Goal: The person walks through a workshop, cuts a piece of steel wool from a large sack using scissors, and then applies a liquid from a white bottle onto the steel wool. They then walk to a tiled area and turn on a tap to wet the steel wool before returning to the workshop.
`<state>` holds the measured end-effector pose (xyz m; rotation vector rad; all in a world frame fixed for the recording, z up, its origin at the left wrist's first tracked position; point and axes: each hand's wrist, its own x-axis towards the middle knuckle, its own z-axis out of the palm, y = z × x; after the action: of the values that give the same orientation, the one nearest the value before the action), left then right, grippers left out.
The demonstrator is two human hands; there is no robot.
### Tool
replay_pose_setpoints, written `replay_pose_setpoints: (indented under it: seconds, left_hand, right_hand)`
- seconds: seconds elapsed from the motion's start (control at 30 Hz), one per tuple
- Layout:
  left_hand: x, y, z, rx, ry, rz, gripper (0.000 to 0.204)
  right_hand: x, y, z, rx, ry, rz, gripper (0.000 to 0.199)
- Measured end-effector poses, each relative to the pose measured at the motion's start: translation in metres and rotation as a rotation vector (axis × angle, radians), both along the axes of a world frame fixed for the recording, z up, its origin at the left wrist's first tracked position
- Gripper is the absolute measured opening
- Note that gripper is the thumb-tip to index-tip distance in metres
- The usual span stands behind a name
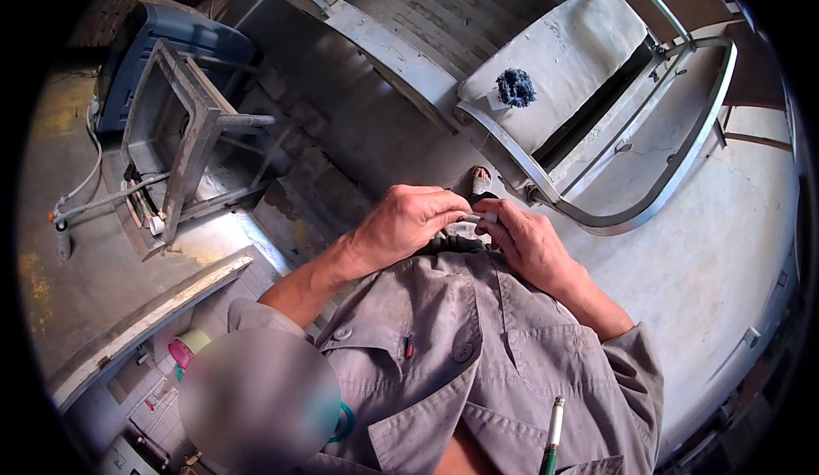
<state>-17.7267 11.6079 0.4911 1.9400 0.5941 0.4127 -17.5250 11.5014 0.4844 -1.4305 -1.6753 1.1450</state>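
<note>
While grey shirt [431, 304] fills foreground, I note left hand [414, 221] and right hand [527, 240] close together, both pinching small white piece [488, 217] between them; beyond, sandalled foot [480, 181]; farther, fuzzy blue bundle [515, 89] on pale panel [584, 44].

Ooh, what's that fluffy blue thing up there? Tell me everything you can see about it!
The fluffy blue thing is a small, rounded clump, dark blue with paler flecks. It looks shaggy, like yarn or frayed cloth. It rests on a pale, scuffed panel, and no hand touches it. A small whitish flap shows at its left edge; whether it's attached, I can't tell.
</note>
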Motion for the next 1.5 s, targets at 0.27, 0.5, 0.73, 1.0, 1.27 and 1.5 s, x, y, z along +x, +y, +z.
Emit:
replay_pose_setpoints:
  seconds: [0.27,0.5,0.73,1.0,1.27,1.5]
  left_hand:
    - [-0.001,-0.012,-0.002,-0.018,0.047,0.002,0.013]
    - [-0.001,-0.023,-0.008,0.140,-0.033,0.028,0.016]
    - [-0.006,-0.028,-0.012,0.315,-0.060,0.024,0.022]
    - [-0.003,-0.017,-0.013,0.230,0.013,0.033,0.013]
    - [-0.003,-0.016,-0.008,-0.102,0.101,0.015,0.012]
    - [-0.007,-0.022,-0.018,-0.080,0.093,-0.005,0.014]
  right_hand:
    - [0.004,-0.008,-0.008,0.116,-0.087,0.056,0.015]
    - [0.000,-0.015,-0.004,-0.119,0.014,0.026,0.013]
    - [-0.007,-0.011,-0.006,-0.555,0.489,-0.048,0.034]
    - [-0.005,-0.003,-0.009,-0.430,0.370,-0.089,0.033]
    - [-0.003,-0.009,-0.018,0.124,-0.177,0.026,0.024]
    - [-0.005,-0.016,-0.031,0.143,-0.206,0.051,0.020]
